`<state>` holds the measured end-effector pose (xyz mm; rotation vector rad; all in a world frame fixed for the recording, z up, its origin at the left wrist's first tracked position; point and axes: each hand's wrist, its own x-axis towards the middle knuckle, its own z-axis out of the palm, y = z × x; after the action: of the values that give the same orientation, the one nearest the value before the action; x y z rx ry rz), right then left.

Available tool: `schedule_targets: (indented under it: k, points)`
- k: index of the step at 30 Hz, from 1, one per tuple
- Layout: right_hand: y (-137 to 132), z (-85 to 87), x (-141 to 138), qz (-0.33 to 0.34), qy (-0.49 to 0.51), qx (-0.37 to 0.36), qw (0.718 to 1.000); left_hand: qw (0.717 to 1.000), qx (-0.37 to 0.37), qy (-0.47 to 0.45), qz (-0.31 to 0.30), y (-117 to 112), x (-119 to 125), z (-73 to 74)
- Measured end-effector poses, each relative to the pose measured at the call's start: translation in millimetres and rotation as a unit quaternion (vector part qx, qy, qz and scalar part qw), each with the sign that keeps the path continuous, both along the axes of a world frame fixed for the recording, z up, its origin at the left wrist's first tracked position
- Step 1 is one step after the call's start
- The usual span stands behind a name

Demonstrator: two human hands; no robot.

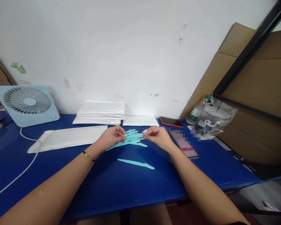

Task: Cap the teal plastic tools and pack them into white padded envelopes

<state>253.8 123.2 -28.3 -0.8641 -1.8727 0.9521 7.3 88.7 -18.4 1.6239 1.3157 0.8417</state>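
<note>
A loose pile of slim teal eyebrow razors [133,137] lies on the blue table in front of me. My left hand [115,136] is at the pile's left side, thumb and fingers pinched on the handle end of an eyebrow razor. From the right, my right hand [158,137] reaches the other end of the pile. Its thumb and index finger are closed at a razor's tip; whether they hold that tip or only touch it is too small to make out. Closer to me, a single eyebrow razor [135,163] lies apart from the pile.
White padded envelopes [100,107] are stacked against the wall, and one long envelope [70,139] lies to the left. A blue fan [30,104] with a white cable stands far left. Two phones [171,122], a bottle [196,111] and a bagged cup [213,120] are on the right.
</note>
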Motion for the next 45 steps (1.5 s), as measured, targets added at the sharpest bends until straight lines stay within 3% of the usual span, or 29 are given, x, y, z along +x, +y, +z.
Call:
schedule_targets:
  k: [3,5,8,10,14,19,20,22,25,27,31,45]
  points:
    - [8,-2.8,4,-0.021,-0.046,0.032,0.998,0.995,0.044,0.069,0.058,5,-6,-0.5]
    - [17,-3.7,14,-0.085,-0.088,0.075,0.99,0.98,0.095,0.131,0.111,7,-10,0.7]
    - [33,-5.4,32,-0.216,-0.188,0.124,0.95,0.958,0.152,0.183,0.159,6,-12,4.5]
    - [40,-8.4,39,-0.254,-0.263,0.127,0.922,0.947,0.173,0.21,0.167,4,-11,7.2]
    - [44,-17.6,33,-0.229,-0.362,0.131,0.894,0.94,0.195,0.238,0.146,-1,-6,8.5]
    - [34,-19.9,16,-0.231,-0.445,0.147,0.852,0.96,0.178,0.186,0.111,-3,-1,5.6]
    - [32,-18.4,15,-0.235,-0.43,0.151,0.859,0.962,0.177,0.18,0.103,-3,0,5.4]
    - [28,-13.9,14,-0.211,-0.351,0.139,0.902,0.963,0.177,0.184,0.09,-4,2,5.6]
    - [21,-6.4,10,-0.102,-0.175,0.067,0.977,0.96,0.178,0.202,0.076,-6,4,6.7]
    - [15,-2.8,6,-0.04,-0.091,0.028,0.995,0.959,0.181,0.208,0.069,-7,6,7.4]
    - [5,0.2,-3,-0.011,-0.061,0.027,0.998,0.959,0.178,0.213,0.058,-8,8,7.7]
    - [4,-0.5,-3,-0.025,-0.084,0.051,0.995,0.961,0.166,0.214,0.063,-7,9,4.9]
